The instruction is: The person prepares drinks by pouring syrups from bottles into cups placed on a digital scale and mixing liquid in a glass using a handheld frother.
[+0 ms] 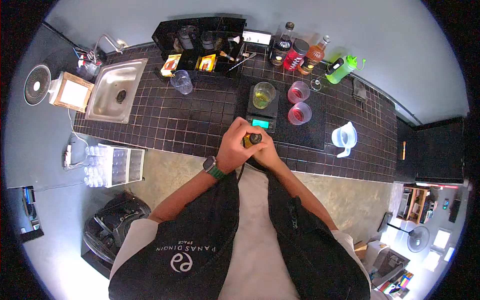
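Close to my body, at the counter's front edge, I hold a small bottle (247, 142) with a dark cap and yellowish contents. My left hand (231, 144), with a watch on its wrist, curls its fingers around the top near the cap. My right hand (268, 153) wraps the bottle from the other side, partly hidden behind the left. Just beyond the hands is a digital scale (261, 123) with a lit display. A clear cup (263, 95) with yellow-green liquid stands on it. Two cups with red liquid, a farther cup (298, 92) and a nearer cup (299, 114), stand to the right.
A black mat (312, 135) lies under the scale and cups. A clear pitcher (344, 139) stands right. Behind are a dark bottle (281, 47), red jar (296, 56), amber bottle (313, 57) and green squeeze bottle (341, 70). Left are an empty cup (181, 82) and sink (111, 95).
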`<action>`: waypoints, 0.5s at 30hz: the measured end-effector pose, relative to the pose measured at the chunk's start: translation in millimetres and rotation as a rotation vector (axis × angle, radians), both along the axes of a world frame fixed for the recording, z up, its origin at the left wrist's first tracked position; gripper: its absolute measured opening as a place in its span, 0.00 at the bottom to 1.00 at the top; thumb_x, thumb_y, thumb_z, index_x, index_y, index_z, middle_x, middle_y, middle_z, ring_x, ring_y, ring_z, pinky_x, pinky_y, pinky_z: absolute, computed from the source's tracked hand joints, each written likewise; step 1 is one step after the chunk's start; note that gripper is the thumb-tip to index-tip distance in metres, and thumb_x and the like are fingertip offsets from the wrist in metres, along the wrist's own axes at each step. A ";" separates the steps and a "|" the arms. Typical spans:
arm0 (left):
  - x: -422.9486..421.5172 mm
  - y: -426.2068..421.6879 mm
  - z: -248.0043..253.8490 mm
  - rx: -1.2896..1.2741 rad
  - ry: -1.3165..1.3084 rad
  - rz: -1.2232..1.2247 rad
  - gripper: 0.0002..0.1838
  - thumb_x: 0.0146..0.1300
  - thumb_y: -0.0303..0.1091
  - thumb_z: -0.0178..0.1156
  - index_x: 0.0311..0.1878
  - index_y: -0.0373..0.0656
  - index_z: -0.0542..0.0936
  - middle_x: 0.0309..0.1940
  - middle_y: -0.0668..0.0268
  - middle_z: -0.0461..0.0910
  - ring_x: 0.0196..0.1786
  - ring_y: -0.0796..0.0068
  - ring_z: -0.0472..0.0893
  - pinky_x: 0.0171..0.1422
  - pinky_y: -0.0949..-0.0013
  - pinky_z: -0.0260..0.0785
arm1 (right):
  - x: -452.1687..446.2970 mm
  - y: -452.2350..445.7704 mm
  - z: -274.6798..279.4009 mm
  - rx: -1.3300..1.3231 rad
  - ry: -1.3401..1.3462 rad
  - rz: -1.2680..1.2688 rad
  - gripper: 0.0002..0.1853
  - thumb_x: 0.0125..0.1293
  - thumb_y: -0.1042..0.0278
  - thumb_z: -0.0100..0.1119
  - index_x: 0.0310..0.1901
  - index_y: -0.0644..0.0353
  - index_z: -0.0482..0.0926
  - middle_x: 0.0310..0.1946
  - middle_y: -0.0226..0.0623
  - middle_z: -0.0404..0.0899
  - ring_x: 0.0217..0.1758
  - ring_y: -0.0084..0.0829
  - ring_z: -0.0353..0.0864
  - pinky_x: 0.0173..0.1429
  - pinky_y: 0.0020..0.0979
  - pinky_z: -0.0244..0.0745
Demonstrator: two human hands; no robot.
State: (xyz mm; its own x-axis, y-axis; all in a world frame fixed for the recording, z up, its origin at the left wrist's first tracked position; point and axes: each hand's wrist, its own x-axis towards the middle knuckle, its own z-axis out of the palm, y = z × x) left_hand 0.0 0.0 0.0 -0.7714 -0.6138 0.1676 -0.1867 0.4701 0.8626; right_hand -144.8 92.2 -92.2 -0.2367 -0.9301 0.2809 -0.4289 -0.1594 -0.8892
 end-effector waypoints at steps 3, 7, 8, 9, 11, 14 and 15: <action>1.6 -8.0 2.7 -0.049 0.210 -0.097 0.22 0.56 0.30 0.78 0.53 0.43 0.82 0.59 0.54 0.81 0.58 0.58 0.85 0.63 0.63 0.77 | 0.5 -2.7 -3.7 -0.024 -0.008 -0.010 0.28 0.57 0.72 0.72 0.60 0.62 0.76 0.54 0.48 0.80 0.58 0.50 0.82 0.63 0.42 0.76; 2.1 -11.5 6.8 0.001 0.261 -0.239 0.25 0.58 0.25 0.74 0.60 0.41 0.80 0.61 0.54 0.80 0.63 0.59 0.83 0.65 0.61 0.77 | -0.4 3.3 2.8 -0.007 -0.042 0.030 0.25 0.57 0.73 0.71 0.58 0.62 0.78 0.53 0.45 0.81 0.57 0.49 0.82 0.63 0.42 0.76; 2.4 -14.0 9.7 -0.076 0.295 -0.291 0.27 0.61 0.24 0.71 0.64 0.40 0.78 0.64 0.54 0.79 0.65 0.60 0.82 0.66 0.60 0.76 | 0.4 2.1 4.5 -0.026 -0.040 0.051 0.25 0.57 0.73 0.71 0.57 0.62 0.79 0.53 0.44 0.81 0.57 0.49 0.82 0.63 0.42 0.76; 2.9 -13.9 12.9 -0.082 0.296 -0.290 0.27 0.61 0.24 0.71 0.64 0.40 0.78 0.64 0.54 0.79 0.65 0.60 0.82 0.66 0.60 0.76 | 1.0 0.0 4.0 -0.032 -0.038 0.053 0.25 0.57 0.73 0.71 0.57 0.62 0.79 0.53 0.44 0.81 0.57 0.49 0.82 0.63 0.42 0.76; 3.6 -9.1 17.8 0.456 0.256 -0.195 0.30 0.65 0.20 0.65 0.71 0.40 0.72 0.69 0.58 0.76 0.67 0.60 0.81 0.71 0.58 0.74 | 1.8 -1.2 3.7 -0.062 -0.113 0.029 0.25 0.56 0.73 0.72 0.57 0.60 0.79 0.53 0.44 0.81 0.56 0.48 0.82 0.62 0.42 0.76; 11.0 -21.1 -17.1 0.356 0.290 -0.240 0.30 0.67 0.16 0.61 0.73 0.38 0.69 0.69 0.58 0.73 0.66 0.61 0.81 0.76 0.58 0.71 | 4.0 1.5 12.7 -0.019 -0.132 0.036 0.24 0.56 0.74 0.71 0.57 0.61 0.79 0.51 0.45 0.81 0.56 0.48 0.82 0.61 0.43 0.76; 12.4 -22.9 -25.8 0.256 0.335 -0.249 0.31 0.66 0.15 0.61 0.72 0.37 0.69 0.69 0.57 0.73 0.66 0.61 0.81 0.76 0.58 0.71 | 5.8 1.9 15.2 -0.035 -0.075 0.027 0.24 0.56 0.74 0.71 0.56 0.61 0.79 0.51 0.45 0.81 0.56 0.49 0.82 0.60 0.43 0.77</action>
State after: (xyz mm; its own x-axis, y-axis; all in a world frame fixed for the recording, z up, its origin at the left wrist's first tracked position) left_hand 12.4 -22.9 -25.8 -0.8295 -0.4713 0.2998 0.2125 0.2300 0.9497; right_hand -139.0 94.2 -76.9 -0.2335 -0.9263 0.2958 -0.3563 -0.2016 -0.9124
